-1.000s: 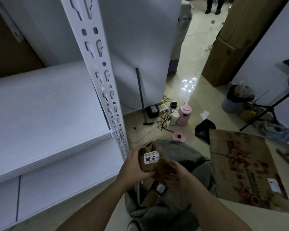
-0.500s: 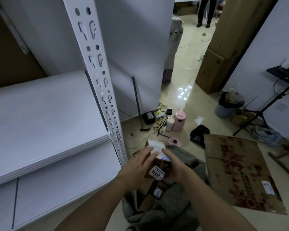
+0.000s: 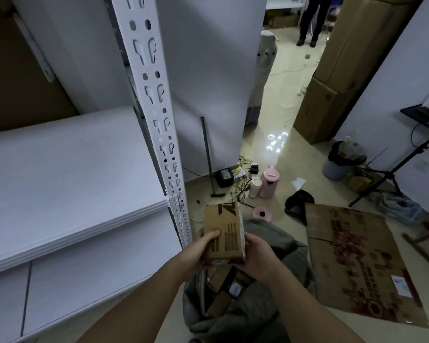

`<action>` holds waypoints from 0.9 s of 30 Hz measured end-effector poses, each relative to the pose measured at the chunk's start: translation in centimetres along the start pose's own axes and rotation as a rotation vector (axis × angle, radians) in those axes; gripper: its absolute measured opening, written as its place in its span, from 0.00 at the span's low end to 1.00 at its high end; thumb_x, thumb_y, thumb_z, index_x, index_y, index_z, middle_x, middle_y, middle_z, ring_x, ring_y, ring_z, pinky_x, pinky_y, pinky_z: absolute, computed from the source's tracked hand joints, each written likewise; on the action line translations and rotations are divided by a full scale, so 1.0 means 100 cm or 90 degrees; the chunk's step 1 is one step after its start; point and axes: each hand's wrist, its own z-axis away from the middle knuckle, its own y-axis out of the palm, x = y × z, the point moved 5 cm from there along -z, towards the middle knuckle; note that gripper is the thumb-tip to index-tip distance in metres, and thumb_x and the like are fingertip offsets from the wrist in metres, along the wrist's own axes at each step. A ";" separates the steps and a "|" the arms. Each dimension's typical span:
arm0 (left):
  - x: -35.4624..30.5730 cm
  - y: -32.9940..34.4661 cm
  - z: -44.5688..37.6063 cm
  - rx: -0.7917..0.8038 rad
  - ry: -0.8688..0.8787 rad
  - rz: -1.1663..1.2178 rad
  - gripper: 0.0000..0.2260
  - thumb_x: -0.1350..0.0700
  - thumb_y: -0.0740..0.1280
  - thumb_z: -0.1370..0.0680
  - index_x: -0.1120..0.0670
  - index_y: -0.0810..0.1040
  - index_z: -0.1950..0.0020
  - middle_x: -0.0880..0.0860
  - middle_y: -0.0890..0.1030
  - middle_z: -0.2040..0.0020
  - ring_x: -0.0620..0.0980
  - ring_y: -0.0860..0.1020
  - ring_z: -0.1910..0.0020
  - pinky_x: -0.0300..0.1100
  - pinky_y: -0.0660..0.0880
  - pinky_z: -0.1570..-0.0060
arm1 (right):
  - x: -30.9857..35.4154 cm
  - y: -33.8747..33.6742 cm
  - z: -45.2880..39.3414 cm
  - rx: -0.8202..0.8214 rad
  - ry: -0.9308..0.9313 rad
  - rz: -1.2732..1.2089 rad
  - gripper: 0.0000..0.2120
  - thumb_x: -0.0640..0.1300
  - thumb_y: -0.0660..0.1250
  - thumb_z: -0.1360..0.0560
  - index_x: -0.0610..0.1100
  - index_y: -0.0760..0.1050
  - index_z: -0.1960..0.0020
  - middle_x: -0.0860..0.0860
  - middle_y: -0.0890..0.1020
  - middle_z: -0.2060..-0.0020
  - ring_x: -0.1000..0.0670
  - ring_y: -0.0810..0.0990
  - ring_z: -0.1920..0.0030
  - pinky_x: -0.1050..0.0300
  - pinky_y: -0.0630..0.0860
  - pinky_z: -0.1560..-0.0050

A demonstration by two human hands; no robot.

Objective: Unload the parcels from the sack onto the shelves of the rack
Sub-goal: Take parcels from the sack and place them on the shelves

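Note:
I hold a brown cardboard parcel [image 3: 224, 232] with black print in both hands above the grey sack [image 3: 278, 305]. My left hand [image 3: 196, 253] grips its left side with the thumb on top. My right hand [image 3: 255, 256] holds its right side and underside. The sack lies open on the floor with several more brown parcels [image 3: 223, 285] inside. The white rack [image 3: 67, 174] stands to the left; its perforated upright post [image 3: 159, 115] is just left of the parcel, and a bare white shelf sits level with it.
A flattened cardboard sheet [image 3: 357, 263] lies on the floor to the right. Behind the sack are a pink kettle [image 3: 269, 181], a pink lid, cables, a hammer [image 3: 209, 167] against the wall. A bin, tripod and stacked boxes stand at right. A person's legs [image 3: 310, 18] show in the far doorway.
The parcel has been turned over so its numbered white sticker no longer shows, and both hands have lifted it higher above the sack. The camera has tilted up.

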 end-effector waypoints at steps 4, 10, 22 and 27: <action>-0.008 -0.011 -0.005 -0.020 0.118 -0.130 0.38 0.54 0.74 0.27 0.44 0.55 0.24 0.51 0.73 0.37 0.51 0.75 0.40 0.48 0.75 0.42 | 0.009 -0.012 -0.005 -0.049 -0.033 0.080 0.18 0.48 0.56 0.19 0.47 0.72 0.31 0.39 0.77 0.38 0.37 0.75 0.38 0.43 0.77 0.49; -0.014 -0.016 -0.015 -0.065 0.280 -0.361 0.42 0.58 0.79 0.35 0.52 0.61 0.26 0.50 0.71 0.34 0.51 0.69 0.33 0.41 0.70 0.41 | 0.021 -0.005 -0.006 -0.060 -0.049 0.151 0.33 0.71 0.55 0.26 0.49 0.77 0.35 0.44 0.79 0.37 0.40 0.74 0.34 0.36 0.67 0.32; -0.036 -0.016 0.008 -0.264 0.461 -0.641 0.39 0.47 0.77 0.35 0.49 0.62 0.28 0.49 0.70 0.33 0.49 0.71 0.37 0.49 0.75 0.43 | 0.032 0.015 0.006 -0.025 -0.049 0.101 0.26 0.64 0.56 0.23 0.47 0.79 0.41 0.46 0.83 0.44 0.43 0.79 0.41 0.43 0.74 0.41; -0.031 -0.019 0.010 -0.329 0.477 -0.638 0.40 0.50 0.79 0.38 0.56 0.64 0.32 0.54 0.66 0.36 0.52 0.68 0.37 0.49 0.74 0.42 | 0.023 0.029 0.005 -0.004 0.017 0.120 0.28 0.64 0.65 0.27 0.45 0.76 0.36 0.43 0.81 0.41 0.39 0.79 0.40 0.40 0.73 0.37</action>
